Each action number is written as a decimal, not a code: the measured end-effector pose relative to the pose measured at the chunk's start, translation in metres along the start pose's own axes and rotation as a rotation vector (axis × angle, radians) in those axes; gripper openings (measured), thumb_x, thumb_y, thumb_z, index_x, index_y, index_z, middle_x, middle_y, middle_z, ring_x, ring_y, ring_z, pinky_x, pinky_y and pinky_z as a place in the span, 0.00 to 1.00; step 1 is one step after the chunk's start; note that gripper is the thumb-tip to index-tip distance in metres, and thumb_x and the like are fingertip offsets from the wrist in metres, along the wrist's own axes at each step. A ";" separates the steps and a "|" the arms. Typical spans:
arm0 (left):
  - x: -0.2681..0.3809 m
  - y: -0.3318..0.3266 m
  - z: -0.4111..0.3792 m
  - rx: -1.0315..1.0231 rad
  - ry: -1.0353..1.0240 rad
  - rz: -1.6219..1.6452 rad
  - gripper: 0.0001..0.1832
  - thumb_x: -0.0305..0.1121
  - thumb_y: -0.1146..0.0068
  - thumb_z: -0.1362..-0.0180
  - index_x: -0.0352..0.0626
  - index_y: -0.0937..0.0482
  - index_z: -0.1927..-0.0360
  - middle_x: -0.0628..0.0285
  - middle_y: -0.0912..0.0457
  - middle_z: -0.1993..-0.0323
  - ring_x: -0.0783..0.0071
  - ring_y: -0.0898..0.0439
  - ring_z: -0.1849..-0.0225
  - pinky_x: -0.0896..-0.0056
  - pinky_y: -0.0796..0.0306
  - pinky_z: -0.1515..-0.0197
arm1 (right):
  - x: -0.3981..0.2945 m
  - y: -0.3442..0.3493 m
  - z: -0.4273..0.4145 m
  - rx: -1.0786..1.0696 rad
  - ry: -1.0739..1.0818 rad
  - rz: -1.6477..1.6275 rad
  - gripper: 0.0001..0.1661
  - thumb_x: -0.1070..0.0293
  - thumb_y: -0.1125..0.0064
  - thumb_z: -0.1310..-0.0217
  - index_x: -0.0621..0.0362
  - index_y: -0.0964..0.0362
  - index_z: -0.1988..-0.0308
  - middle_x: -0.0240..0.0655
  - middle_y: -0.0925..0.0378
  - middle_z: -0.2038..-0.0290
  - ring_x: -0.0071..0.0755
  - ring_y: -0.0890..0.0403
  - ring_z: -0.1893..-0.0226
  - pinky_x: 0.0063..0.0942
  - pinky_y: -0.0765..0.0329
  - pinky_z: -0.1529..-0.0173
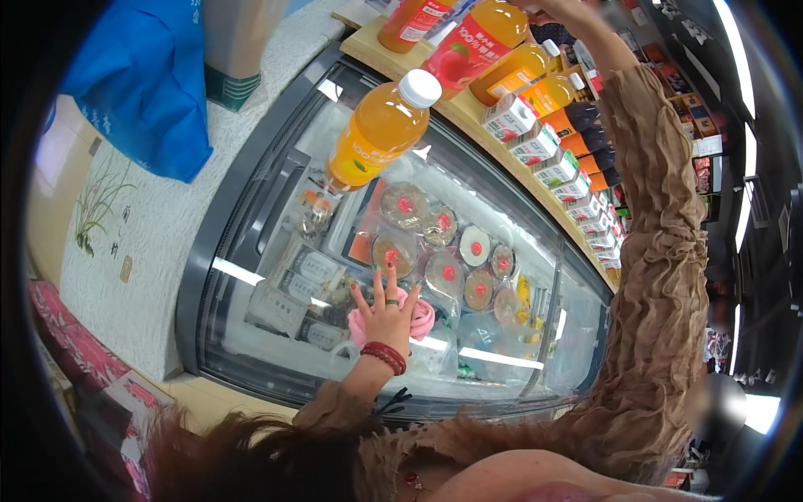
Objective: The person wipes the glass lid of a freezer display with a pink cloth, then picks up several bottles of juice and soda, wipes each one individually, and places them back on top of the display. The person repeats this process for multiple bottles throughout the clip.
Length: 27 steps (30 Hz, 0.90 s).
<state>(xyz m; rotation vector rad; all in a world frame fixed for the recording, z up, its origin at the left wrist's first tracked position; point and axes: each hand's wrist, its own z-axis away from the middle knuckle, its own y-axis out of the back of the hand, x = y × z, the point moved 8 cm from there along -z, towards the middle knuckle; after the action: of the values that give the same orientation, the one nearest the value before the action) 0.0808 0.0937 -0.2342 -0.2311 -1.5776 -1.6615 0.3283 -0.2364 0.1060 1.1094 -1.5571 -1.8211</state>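
Observation:
My left hand (384,317) lies spread over a pink cloth (421,315) on the glass lid of a chest freezer (251,370). A bottle of orange-yellow juice (376,135) with a white cap stands on the glass beyond it. Through the lid show round packages with red centres (448,273) and pale packs (317,267). My right hand (544,9) reaches up to the top edge of the picture, by a large juice bottle with a red label (473,47) on the wooden shelf. Its fingers are cut off by the edge, so its grip cannot be told.
More juice bottles (515,70) and a row of small white cartons (536,144) stand along the wooden shelf (467,116) behind the freezer. A blue bag (147,81) and a clear container with a green base (241,50) are on the left.

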 end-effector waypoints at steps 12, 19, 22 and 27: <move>-0.001 -0.002 0.000 0.086 -0.025 -0.004 0.57 0.39 0.23 0.79 0.61 0.38 0.36 0.45 0.63 0.29 0.41 0.64 0.29 0.27 0.72 0.36 | 0.107 -0.006 -0.071 0.332 0.008 0.013 0.12 0.66 0.37 0.54 0.62 0.24 0.68 0.37 0.23 0.78 0.31 0.22 0.79 0.27 0.24 0.74; 0.002 -0.001 0.000 0.027 -0.023 -0.022 0.57 0.40 0.23 0.79 0.64 0.39 0.36 0.45 0.60 0.29 0.43 0.59 0.29 0.25 0.66 0.38 | 0.144 -0.013 -0.112 0.556 0.255 0.206 0.19 0.62 0.35 0.57 0.58 0.27 0.63 0.39 0.23 0.69 0.37 0.22 0.66 0.31 0.25 0.62; 0.001 -0.002 0.001 0.022 -0.024 -0.020 0.56 0.40 0.24 0.77 0.64 0.39 0.36 0.45 0.59 0.29 0.43 0.59 0.29 0.25 0.65 0.38 | 0.159 -0.015 -0.131 0.450 0.152 0.272 0.22 0.61 0.34 0.57 0.59 0.28 0.61 0.41 0.23 0.65 0.39 0.22 0.64 0.34 0.25 0.61; 0.000 0.006 -0.003 -0.046 0.020 -0.008 0.56 0.41 0.24 0.75 0.65 0.40 0.35 0.45 0.59 0.30 0.44 0.58 0.29 0.25 0.64 0.38 | 0.156 -0.016 -0.135 0.437 -0.129 0.268 0.31 0.57 0.34 0.55 0.61 0.30 0.51 0.47 0.22 0.60 0.45 0.21 0.61 0.35 0.23 0.58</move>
<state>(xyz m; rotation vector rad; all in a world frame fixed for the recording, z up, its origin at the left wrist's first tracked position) 0.0858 0.0921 -0.2301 -0.2314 -1.5287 -1.7019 0.3566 -0.4330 0.0476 0.9159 -2.1356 -1.4367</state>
